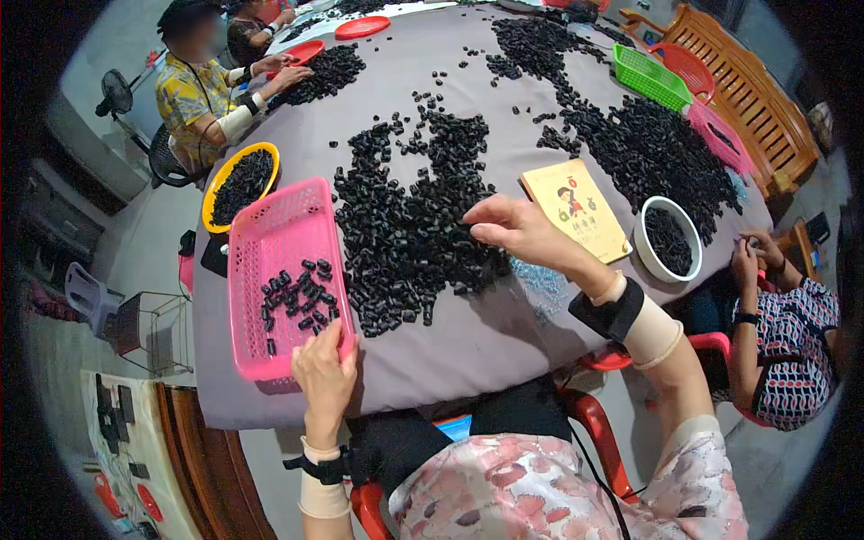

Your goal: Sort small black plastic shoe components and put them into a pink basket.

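Observation:
My left hand (pixel 324 367) grips the near right corner of a pink plastic basket (pixel 238 297), its fingers curled over the rim. Inside that basket lie several small black cylindrical pieces (pixel 310 286), gathered toward its near half. A big heap of the same black pieces (pixel 405 234) spreads over the cloth just right of the basket. Above the heap's right side hovers my right hand (pixel 517 232), fingers stretched out and slightly apart from the thumb, with nothing visible in it.
A yellow bowl (pixel 213 193) of black parts stands beyond the basket. To the right are a cartoon-covered booklet (pixel 594 220), a white bowl (pixel 643 238), light blue bits (pixel 540 286) and another black heap (pixel 648 153). A green basket (pixel 648 76) sits farther off. Other people sit around the table.

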`<state>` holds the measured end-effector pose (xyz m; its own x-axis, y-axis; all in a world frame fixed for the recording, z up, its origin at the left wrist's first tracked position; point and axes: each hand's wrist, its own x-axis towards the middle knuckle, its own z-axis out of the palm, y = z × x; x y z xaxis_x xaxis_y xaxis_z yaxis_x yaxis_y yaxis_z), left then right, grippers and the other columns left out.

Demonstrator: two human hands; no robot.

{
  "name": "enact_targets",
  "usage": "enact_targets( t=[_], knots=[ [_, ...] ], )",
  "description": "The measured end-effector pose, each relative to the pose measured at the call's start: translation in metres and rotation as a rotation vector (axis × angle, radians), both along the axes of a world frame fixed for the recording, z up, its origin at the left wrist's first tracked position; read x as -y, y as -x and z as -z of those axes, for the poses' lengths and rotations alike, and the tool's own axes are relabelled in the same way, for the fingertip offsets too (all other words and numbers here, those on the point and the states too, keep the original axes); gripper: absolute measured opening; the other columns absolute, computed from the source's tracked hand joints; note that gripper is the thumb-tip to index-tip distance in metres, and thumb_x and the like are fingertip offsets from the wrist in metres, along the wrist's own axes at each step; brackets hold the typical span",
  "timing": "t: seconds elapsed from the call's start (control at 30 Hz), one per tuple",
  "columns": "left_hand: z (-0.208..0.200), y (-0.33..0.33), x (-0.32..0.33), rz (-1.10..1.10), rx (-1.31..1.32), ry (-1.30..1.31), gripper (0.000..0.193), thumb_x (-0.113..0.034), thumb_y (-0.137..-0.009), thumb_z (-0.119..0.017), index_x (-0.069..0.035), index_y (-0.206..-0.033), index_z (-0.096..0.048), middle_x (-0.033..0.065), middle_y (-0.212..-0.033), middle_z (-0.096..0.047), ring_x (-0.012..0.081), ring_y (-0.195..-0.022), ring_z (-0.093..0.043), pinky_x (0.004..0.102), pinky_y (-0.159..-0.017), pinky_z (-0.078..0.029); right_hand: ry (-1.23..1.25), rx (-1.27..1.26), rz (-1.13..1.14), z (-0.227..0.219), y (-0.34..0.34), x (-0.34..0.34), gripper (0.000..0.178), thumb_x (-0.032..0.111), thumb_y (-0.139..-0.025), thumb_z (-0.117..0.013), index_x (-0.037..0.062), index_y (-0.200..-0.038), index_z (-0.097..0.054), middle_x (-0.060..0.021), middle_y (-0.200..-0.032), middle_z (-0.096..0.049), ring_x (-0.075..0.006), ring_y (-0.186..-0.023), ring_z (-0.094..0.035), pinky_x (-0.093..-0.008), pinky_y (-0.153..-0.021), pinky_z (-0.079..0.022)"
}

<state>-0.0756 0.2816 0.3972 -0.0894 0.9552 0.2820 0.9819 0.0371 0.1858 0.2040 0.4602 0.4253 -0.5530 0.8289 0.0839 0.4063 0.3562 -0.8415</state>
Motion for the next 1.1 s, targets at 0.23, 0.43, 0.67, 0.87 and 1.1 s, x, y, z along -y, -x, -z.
enact_targets(
  t=[0.23, 0.43, 0.67, 0.87, 1.1],
  knots=[
    [-0.013, 0.002, 0.003, 0.135, 0.089, 0.007, 0.054, -0.026, -0.071, -0.071, -0.005, -0.117, -0.051, 0.0125, -0.095, -0.058, 0.0306, -0.086, -0.054, 0.0418, -0.074, -0.038, 0.156, -0.218, 0.129, -0.003, -0.063, 0.032, 0.02, 0.016, -0.083, -0.061, 0.0014, -0.095, -0.065, -0.0014, -0.078, -0.063, -0.007, -0.072, -0.056, -0.0228, -0.066, -0.046],
    [-0.038, -0.033, -0.002, 0.185, 0.064, -0.209, 0.038, -0.014, -0.078, -0.066, 0.001, -0.111, -0.053, 0.0167, -0.104, -0.055, 0.0327, -0.096, -0.052, 0.0398, -0.084, -0.04, 0.277, -0.422, 0.204, -0.027, -0.094, 0.057, 0.019, 0.021, -0.087, -0.059, 0.0048, -0.097, -0.064, 0.0007, -0.08, -0.062, -0.0057, -0.073, -0.058, -0.0199, -0.065, -0.047],
    [-0.015, -0.081, 0.005, 0.381, 0.448, -0.006, 0.013, -0.002, -0.079, -0.061, 0.002, -0.091, -0.06, 0.0143, -0.078, -0.059, 0.0258, -0.063, -0.058, 0.0328, -0.058, -0.046, 0.423, -0.572, 0.214, -0.059, -0.123, 0.099, 0.021, 0.023, -0.089, -0.058, 0.0036, -0.098, -0.063, -0.0035, -0.09, -0.064, -0.0087, -0.08, -0.061, -0.0225, -0.072, -0.049],
    [-0.007, -0.123, 0.008, 0.451, 0.634, 0.191, 0.012, -0.004, -0.079, -0.061, 0.003, -0.089, -0.061, 0.0139, -0.075, -0.06, 0.0261, -0.063, -0.059, 0.0331, -0.057, -0.046, 0.569, -0.767, 0.258, -0.117, -0.144, 0.147, 0.017, 0.016, -0.092, -0.051, 0.0009, -0.098, -0.055, -0.0076, -0.091, -0.059, -0.0114, -0.078, -0.059, -0.0243, -0.072, -0.048],
    [0.012, -0.151, 0.003, 0.685, 0.621, 0.326, 0.013, -0.004, -0.078, -0.062, 0.001, -0.089, -0.06, 0.0147, -0.077, -0.06, 0.0308, -0.067, -0.059, 0.0364, -0.062, -0.046, 0.529, -0.451, 0.362, -0.057, -0.185, 0.181, 0.019, 0.021, -0.088, -0.059, 0.0026, -0.091, -0.061, -0.0016, -0.082, -0.061, -0.0067, -0.069, -0.056, -0.0195, -0.062, -0.044]
  ],
)
